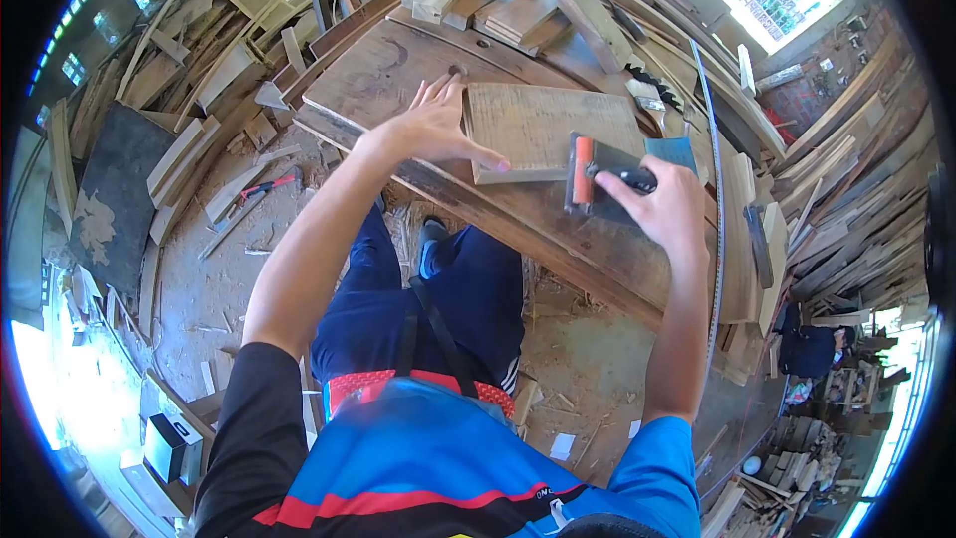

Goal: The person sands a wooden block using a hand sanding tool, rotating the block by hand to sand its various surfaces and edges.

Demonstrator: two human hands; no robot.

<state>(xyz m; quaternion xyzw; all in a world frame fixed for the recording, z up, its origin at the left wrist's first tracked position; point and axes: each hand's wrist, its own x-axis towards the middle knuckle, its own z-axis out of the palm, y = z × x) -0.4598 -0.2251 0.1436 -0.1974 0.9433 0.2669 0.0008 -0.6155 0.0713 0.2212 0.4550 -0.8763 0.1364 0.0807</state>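
A thick rectangular wooden board (pixel 553 120) lies flat on the workbench (pixel 378 70). My left hand (pixel 438 125) is at its left end, fingers spread out past the far corner and thumb reaching over the near corner. Beside the board's near right corner, my right hand (pixel 665 201) grips a flat grey hand tool (pixel 583 174) by its black handle. An orange-red strip runs across the tool's front, and its rear part is hidden under my hand. Just beyond my right hand is a blue-grey sheet (pixel 673 153).
A brush (pixel 649 105) and a dark toothed piece (pixel 652 83) lie behind the board. Wood offcuts (pixel 523 15) crowd the bench's far side. A long metal strip (pixel 714 159) runs along the right. A red-handled tool (pixel 267 184) lies on the littered floor, left.
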